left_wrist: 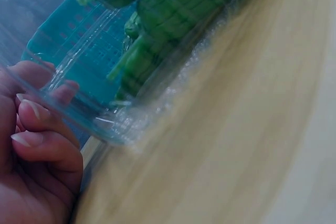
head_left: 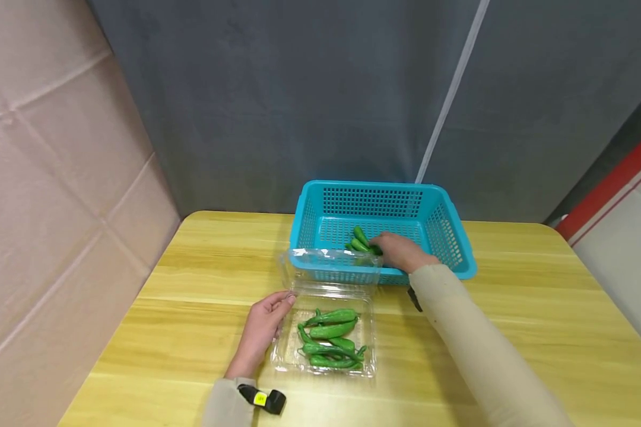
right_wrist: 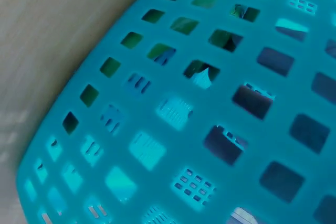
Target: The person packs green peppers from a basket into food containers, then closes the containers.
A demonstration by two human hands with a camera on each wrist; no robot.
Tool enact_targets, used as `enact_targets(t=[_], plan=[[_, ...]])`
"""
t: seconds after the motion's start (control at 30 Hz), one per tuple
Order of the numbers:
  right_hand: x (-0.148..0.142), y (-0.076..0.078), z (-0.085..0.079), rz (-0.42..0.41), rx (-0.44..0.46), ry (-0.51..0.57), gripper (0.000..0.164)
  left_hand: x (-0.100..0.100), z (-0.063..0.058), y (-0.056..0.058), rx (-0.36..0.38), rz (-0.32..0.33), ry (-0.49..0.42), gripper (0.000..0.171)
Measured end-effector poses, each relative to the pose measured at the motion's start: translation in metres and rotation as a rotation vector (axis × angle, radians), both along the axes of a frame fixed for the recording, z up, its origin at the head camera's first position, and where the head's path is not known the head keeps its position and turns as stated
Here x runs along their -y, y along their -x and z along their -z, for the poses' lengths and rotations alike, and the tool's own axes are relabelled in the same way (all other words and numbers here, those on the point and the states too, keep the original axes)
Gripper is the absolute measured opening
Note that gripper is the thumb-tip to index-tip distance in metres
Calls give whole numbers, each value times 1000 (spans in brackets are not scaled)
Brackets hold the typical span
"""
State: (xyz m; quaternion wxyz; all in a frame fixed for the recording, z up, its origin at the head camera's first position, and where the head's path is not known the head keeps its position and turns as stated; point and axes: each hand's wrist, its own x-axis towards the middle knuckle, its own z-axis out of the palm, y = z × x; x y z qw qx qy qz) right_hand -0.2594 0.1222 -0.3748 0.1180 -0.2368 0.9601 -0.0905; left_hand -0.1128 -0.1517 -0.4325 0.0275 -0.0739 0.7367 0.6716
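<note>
A clear plastic clamshell box lies with its lid raised, holding several green chili peppers. My left hand pinches the box's left edge near the hinge; the left wrist view shows its thumb and fingers at the clear rim. Behind the box is a blue perforated basket. Inside it, my right hand reaches down against a few green chili peppers. Its fingertips are hidden, so its grip on a pepper cannot be made out. Only the basket's wall and peppers behind its holes appear in the right wrist view.
Everything stands on a wooden table. A dark grey curtain rises behind its far edge, and a pale padded wall borders the left side. The raised clear lid overlaps the basket's near rim.
</note>
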Motion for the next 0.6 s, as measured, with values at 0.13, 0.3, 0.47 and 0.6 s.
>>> enact_targets(t=[0.13, 0.3, 0.47, 0.6], plan=[[-1, 0, 1, 6, -15, -21, 35, 0, 2, 0, -4, -4, -4, 25], [-2, 0, 2, 37, -6, -34, 35, 0, 2, 0, -2, -2, -11, 25], [-2, 2, 3, 57, 6, -37, 31, 0, 1, 0, -3, -1, -8, 24], [-1, 3, 3, 69, 9, -31, 30, 0, -1, 0, -5, -2, -11, 23]])
